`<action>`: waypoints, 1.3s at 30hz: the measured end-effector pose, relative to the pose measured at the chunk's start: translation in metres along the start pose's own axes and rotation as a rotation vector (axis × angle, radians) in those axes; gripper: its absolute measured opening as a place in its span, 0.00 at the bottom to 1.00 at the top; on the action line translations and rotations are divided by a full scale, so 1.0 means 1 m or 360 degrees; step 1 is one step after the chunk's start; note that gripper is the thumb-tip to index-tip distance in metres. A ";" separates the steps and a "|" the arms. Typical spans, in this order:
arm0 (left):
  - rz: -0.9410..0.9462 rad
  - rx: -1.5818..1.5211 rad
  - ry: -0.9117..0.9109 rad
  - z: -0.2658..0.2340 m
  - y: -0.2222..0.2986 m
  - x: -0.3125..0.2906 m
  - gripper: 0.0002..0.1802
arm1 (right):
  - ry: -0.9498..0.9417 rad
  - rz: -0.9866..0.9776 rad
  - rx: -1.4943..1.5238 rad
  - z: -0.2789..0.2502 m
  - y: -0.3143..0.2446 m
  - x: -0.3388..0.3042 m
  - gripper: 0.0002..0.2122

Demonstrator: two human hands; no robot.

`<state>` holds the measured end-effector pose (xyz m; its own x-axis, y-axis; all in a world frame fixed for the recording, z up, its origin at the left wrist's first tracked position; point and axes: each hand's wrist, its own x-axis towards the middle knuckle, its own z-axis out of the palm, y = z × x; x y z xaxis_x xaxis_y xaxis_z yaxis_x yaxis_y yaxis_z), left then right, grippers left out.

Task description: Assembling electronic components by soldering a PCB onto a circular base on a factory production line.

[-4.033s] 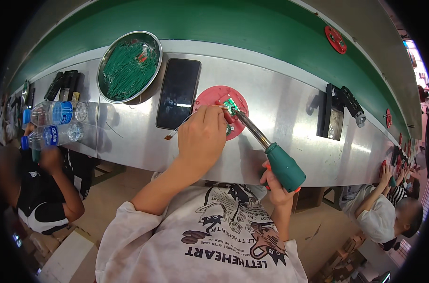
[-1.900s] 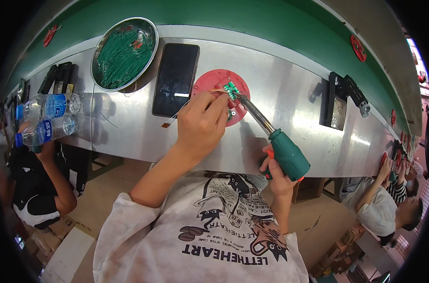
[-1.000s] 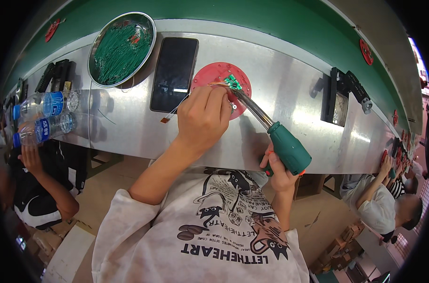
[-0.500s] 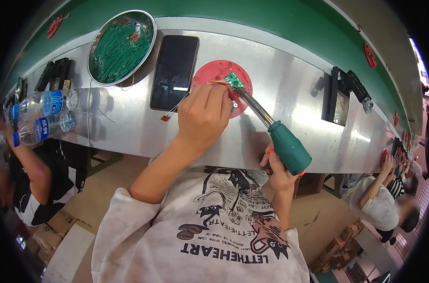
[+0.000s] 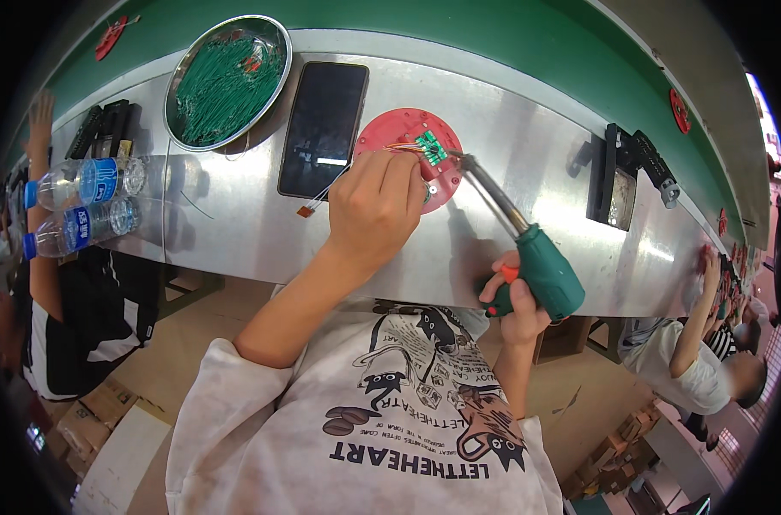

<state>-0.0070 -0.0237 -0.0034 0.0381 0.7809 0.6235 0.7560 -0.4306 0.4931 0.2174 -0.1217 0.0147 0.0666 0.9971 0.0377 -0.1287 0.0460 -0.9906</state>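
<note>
My left hand (image 5: pixel 373 206) is closed in a pinch over a red round disc (image 5: pixel 446 184), with thin coloured wires (image 5: pixel 401 147) coming out beyond the fingers toward a small green circuit board (image 5: pixel 430 148). The fingertips themselves are mostly hidden behind the knuckles. Thin white leads (image 5: pixel 329 186) with a small orange-brown part (image 5: pixel 305 211) at the end trail out to the left of this hand. My right hand (image 5: pixel 521 311) grips a green soldering gun (image 5: pixel 547 273) by its handle. Its metal tip is by the board's right edge, seemingly a little apart from it.
Left of the disc lies a black phone (image 5: pixel 322 129); beyond it stands a metal bowl (image 5: pixel 168 103) of green wires. Two water bottles (image 5: pixel 77 227) lie at the left. A black holder (image 5: pixel 609 176) stands at the right. Co-workers (image 5: pixel 682 360) sit at both sides.
The soldering gun has moved to the right, its tip drawing away from the circuit board. My left hand stays nearly in place. At the far left, a co-worker's hand has gone up toward the back.
</note>
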 end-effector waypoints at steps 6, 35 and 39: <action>0.0012 0.0007 -0.0002 -0.001 -0.001 -0.002 0.04 | 0.0182 -0.0032 -0.0017 -0.014 -0.002 0.003 0.18; 0.0096 0.0091 -0.0999 -0.009 0.008 0.076 0.33 | 0.0891 -0.0217 0.0601 -0.038 0.016 0.012 0.17; 0.0431 0.0395 -0.0345 0.008 0.025 0.119 0.28 | 0.1047 -0.0275 0.0581 -0.038 0.007 0.013 0.16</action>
<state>0.0217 0.0620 0.0778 0.3735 0.7432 0.5551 0.8332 -0.5319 0.1514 0.2553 -0.1107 0.0029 0.6751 0.7377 -0.0112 -0.3735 0.3287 -0.8674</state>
